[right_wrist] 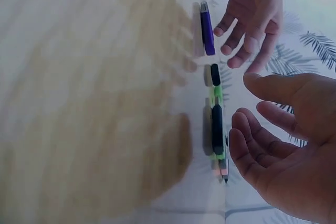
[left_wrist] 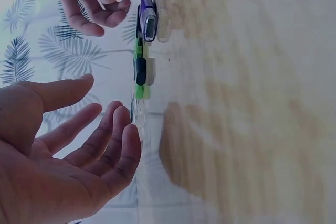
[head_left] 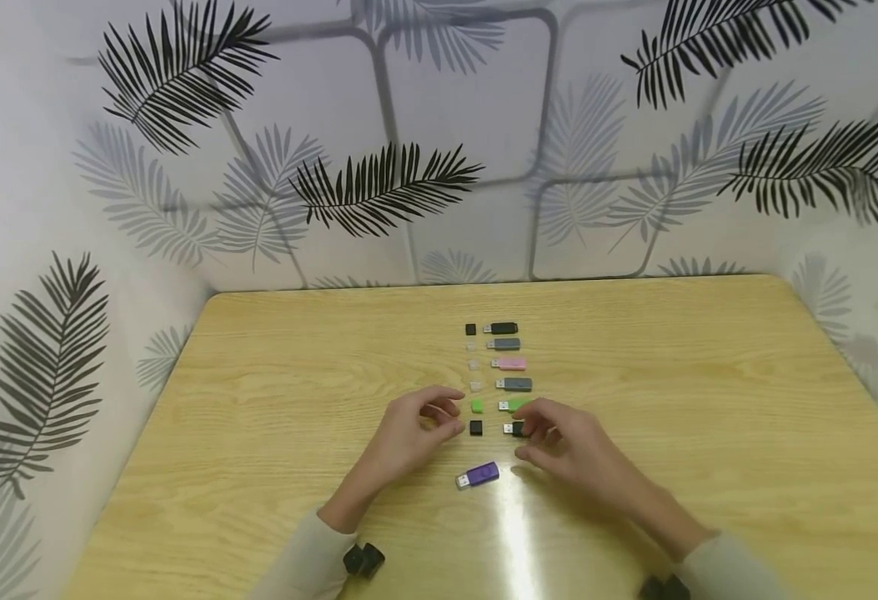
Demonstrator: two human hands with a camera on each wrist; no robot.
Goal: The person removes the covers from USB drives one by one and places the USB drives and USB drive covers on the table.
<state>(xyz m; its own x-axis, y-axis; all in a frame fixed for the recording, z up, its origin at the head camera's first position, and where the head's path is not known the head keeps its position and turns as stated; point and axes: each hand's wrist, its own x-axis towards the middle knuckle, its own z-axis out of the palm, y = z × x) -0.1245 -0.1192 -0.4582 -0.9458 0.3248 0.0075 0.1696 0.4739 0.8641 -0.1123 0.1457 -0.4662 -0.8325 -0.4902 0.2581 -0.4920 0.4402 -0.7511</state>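
Note:
A purple USB stick [head_left: 481,475] lies on the table nearest the person, its metal plug pointing left. Beyond it runs a column of USB sticks, including a black one [head_left: 514,429] and a green one [head_left: 509,405], both partly hidden by the right hand [head_left: 569,446]. That hand's thumb and fingers stand apart with nothing between them, as the right wrist view shows. My left hand [head_left: 418,429] is just left of a black cap [head_left: 476,427] and a green cap [head_left: 477,406], its fingers loosely bent and holding nothing.
Farther back lie two grey sticks [head_left: 514,384], a pink stick [head_left: 509,364] and a black stick [head_left: 501,328]. Left of them are clear caps [head_left: 475,386] and another black cap [head_left: 471,329]. The wooden table [head_left: 296,358] meets a leaf-patterned backdrop [head_left: 469,108].

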